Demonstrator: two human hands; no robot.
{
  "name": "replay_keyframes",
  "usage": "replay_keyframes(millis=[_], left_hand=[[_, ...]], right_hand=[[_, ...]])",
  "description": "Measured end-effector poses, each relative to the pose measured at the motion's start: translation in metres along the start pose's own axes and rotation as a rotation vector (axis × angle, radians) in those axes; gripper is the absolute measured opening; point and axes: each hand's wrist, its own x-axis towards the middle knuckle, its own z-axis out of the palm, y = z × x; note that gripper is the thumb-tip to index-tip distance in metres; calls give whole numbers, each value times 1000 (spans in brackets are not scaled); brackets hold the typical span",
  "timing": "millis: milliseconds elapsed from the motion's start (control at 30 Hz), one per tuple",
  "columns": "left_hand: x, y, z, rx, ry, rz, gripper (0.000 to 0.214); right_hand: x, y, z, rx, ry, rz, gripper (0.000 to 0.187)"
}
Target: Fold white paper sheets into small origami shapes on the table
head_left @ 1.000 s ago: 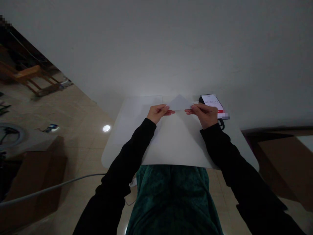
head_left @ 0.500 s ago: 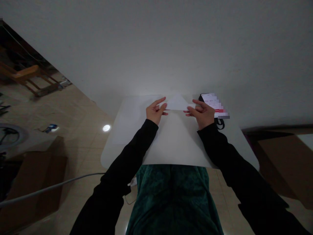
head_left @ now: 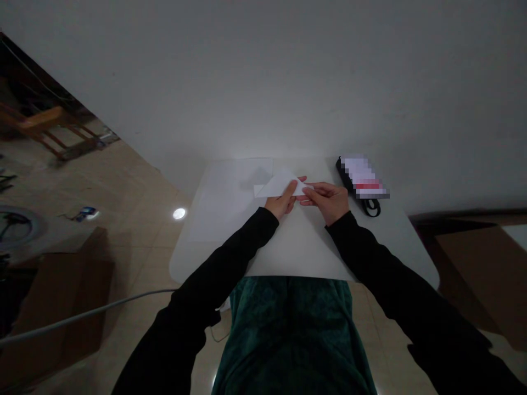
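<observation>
A folded white paper [head_left: 276,184], triangular with a flat strip sticking out at its left corner, is held above the table. My left hand [head_left: 284,201] grips it near the middle of its lower edge, thumb on the front and fingers behind. At the paper's right corner, my right hand [head_left: 329,202] pinches it between thumb and fingers. The two hands are close together, their fingertips almost touching. Flat on the table to the left lies a larger white sheet [head_left: 222,203], with a shadow falling on it.
The small white table [head_left: 300,247] stands against a pale wall [head_left: 263,77]. A phone [head_left: 364,178] leans on a black object with a strap loop [head_left: 371,207] at the right. Cardboard boxes [head_left: 78,296] and a grey cable [head_left: 94,312] are at the left; another box [head_left: 481,269] is at the right.
My left hand has moved right, from the paper's left end to its middle. The paper has shifted left and slightly nearer. My right hand has come inward and a little lower, still pinching the right corner.
</observation>
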Motion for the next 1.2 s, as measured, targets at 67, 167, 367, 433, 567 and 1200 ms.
replay_keyframes(millis=[67,167,367,433,567,1200], left_hand=[[-1,3,-2,5,-28,-9,70],[-2,10,-6,-8,-89,-23,70],[0,13,-12,-10,-170,-25,73],[1,12,-13,14,-160,-24,74],[-1,13,-13,81,-111,-20,73],[-2,16,-17,221,-143,-23,73]], right_hand=[[-1,-2,1,37,-23,21,39],[1,-5,-1,116,-126,134,52],[1,-6,-2,193,-273,376,35],[0,-5,-1,200,-293,381,32],[-2,-7,0,180,-323,388,42],[-5,-8,1,52,-263,299,39]])
